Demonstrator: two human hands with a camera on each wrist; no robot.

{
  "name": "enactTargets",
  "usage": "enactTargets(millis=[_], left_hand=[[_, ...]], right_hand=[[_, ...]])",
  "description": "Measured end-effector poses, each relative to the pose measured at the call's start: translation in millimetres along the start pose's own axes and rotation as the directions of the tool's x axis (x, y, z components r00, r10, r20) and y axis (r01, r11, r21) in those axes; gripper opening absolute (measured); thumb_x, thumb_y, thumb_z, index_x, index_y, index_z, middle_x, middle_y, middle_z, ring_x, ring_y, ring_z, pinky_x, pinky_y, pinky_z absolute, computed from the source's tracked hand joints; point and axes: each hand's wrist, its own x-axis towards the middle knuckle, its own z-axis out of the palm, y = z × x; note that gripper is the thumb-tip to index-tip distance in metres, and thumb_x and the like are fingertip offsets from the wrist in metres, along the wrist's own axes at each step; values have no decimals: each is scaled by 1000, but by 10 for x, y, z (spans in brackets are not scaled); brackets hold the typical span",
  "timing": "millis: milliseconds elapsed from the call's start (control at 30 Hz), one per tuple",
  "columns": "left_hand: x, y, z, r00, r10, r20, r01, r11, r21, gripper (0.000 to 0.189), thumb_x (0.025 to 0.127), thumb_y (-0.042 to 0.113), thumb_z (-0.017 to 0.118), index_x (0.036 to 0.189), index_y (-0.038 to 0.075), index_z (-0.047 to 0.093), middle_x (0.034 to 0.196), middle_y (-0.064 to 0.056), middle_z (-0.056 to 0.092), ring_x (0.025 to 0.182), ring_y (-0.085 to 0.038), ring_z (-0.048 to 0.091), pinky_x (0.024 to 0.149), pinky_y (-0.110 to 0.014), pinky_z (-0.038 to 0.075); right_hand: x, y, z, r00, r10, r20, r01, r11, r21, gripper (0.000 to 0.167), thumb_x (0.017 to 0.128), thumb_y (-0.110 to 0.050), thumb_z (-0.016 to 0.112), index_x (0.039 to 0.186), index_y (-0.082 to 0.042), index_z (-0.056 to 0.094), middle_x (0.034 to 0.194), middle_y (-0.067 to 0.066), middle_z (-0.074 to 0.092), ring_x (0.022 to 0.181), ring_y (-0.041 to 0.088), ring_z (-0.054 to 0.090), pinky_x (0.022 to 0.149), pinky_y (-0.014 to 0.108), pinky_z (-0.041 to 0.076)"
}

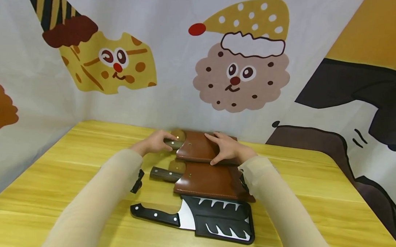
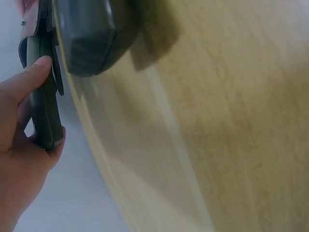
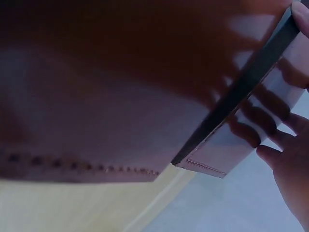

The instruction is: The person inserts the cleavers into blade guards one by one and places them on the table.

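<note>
My left hand (image 1: 154, 142) grips the dark handle (image 1: 173, 144) of the farthest knife, thumb on one side in the left wrist view. That knife's blade is hidden in a brown leather sheath (image 1: 195, 148). Over the sheath's right part spreads my right hand (image 1: 228, 148), its thumb at the near edge and fingers touching the leather. Just nearer lies a second brown sheath (image 1: 212, 179) with a dark-handled knife (image 1: 165, 174) in it. Closest to me is a black-handled cleaver (image 1: 155, 215) in a black guard (image 1: 225, 219) with white jagged cut-outs.
The knives lie in a column on a yellow wood-grain table (image 1: 68, 177), handles to the left. Behind the table's far edge hangs a pale cloth (image 1: 172, 100) printed with cartoon food figures.
</note>
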Motion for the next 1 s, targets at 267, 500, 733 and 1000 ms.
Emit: enactTargets(millis=[267, 500, 733, 1000], left_hand=[[26, -2, 45, 997, -69, 45, 65, 993, 102, 39, 82, -4, 63, 121, -5, 60, 124, -23, 59, 111, -36, 55, 95, -43, 45], [22, 84, 26, 982, -179, -54, 186, 904, 385, 43, 89, 18, 61, 130, 6, 55, 131, -17, 56, 117, -39, 52, 93, -50, 43], [-138, 54, -51, 981, -180, -76, 195, 931, 308, 55, 97, 35, 47, 141, 4, 39, 142, -20, 43, 129, -48, 34, 100, -63, 28], [-459, -29, -52, 986, -165, -33, 168, 946, 278, 65, 99, 44, 37, 149, 6, 22, 151, -26, 21, 135, -54, 16, 103, -71, 10]], right_hand=[[-11, -89, 22, 997, 40, 71, -44, 997, 59, 88, 76, -41, 74, 148, -14, 30, 154, 21, 17, 141, 39, 18, 111, 54, 23], [-90, -72, 25, 999, 23, 40, -21, 999, -30, 66, 87, -40, 64, 140, -7, 43, 146, 18, 38, 135, 36, 33, 109, 49, 29], [-295, 76, -18, 998, -14, -57, 14, 1000, -5, 55, 93, -37, 56, 134, -1, 49, 137, 20, 49, 128, 38, 42, 106, 51, 32], [-585, 184, 60, 991, 72, -109, -69, 997, 33, 63, 97, -50, 39, 146, -10, 34, 148, 20, 34, 136, 44, 26, 106, 65, 18]])
